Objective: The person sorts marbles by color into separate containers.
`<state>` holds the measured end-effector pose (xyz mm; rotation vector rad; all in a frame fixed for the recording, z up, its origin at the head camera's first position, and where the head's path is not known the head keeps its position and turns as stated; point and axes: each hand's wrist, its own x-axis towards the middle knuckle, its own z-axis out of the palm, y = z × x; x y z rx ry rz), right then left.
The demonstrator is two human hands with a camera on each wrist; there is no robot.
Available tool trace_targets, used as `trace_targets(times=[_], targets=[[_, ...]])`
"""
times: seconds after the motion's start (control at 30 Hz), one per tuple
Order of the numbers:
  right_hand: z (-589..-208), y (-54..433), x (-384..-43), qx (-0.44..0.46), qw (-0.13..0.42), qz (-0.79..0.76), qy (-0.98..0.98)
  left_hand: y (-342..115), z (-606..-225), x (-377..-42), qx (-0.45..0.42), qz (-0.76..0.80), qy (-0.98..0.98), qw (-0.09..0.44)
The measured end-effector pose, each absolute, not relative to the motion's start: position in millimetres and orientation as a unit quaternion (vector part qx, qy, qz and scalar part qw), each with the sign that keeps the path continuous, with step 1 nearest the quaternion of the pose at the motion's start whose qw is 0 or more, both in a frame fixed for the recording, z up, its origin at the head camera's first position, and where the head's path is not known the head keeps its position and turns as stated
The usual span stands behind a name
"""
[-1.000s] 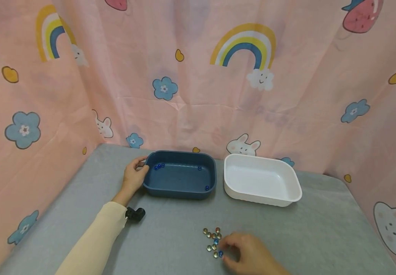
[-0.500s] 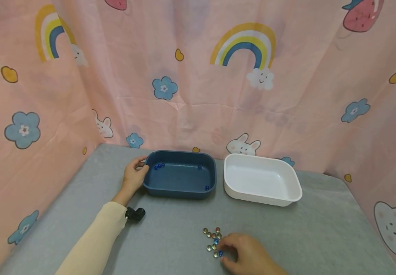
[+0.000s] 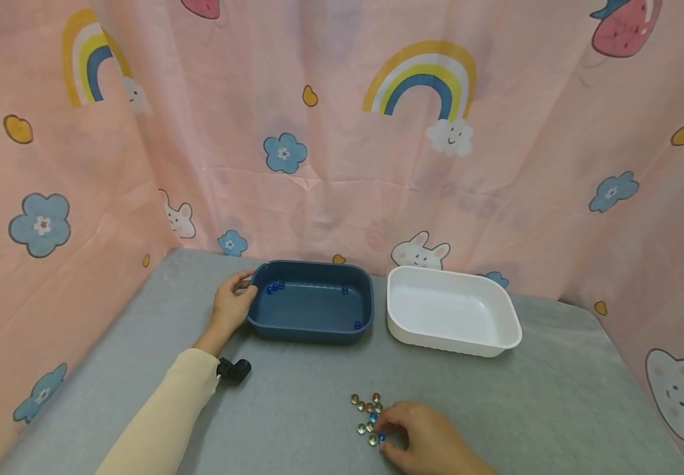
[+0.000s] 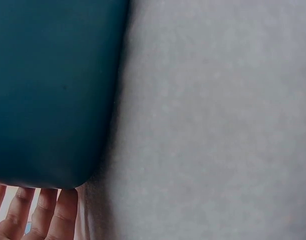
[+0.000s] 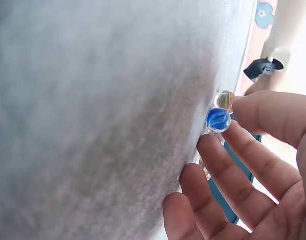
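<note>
In the head view, a dark blue tray [image 3: 312, 335] holds several small blue marbles [image 3: 357, 324]. My left hand [image 3: 231, 309] rests at its left end; in the left wrist view, nearly straight fingers [image 4: 62, 215] touch the tray wall. Near the front of the table lies a cluster of clear marbles [image 3: 361, 429] with coloured swirls, some amber, some blue. My right hand [image 3: 427, 439] is beside it, thumb and forefinger bent around a blue-swirled marble [image 5: 218, 120] that sits on the cloth. In the right wrist view, an amber-swirled marble [image 5: 224, 101] is right behind that one.
A white tray [image 3: 454, 340] stands to the right of the blue one and shows no marbles inside. Grey cloth [image 3: 294, 396] covers the table. Behind and at the sides hangs a pink patterned curtain [image 3: 342, 198]. A black wrist camera [image 3: 233, 370] is on the left wrist.
My right hand has shifted very slightly left, its fingertips closer about the blue-swirled marble. The left hand, both trays and the marbles stay where they were.
</note>
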<state>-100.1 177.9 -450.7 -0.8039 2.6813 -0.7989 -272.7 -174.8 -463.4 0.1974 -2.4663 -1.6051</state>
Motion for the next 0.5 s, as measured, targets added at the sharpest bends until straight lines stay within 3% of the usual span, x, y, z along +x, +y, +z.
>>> trace_targets(times=[0.5], targets=[[-449.5, 174.1, -99.2, -0.277, 0.089, -0.243, 0.925, -174.4, -463.2, -272.1, 0.064, -0.541, -0.833, 0.096]])
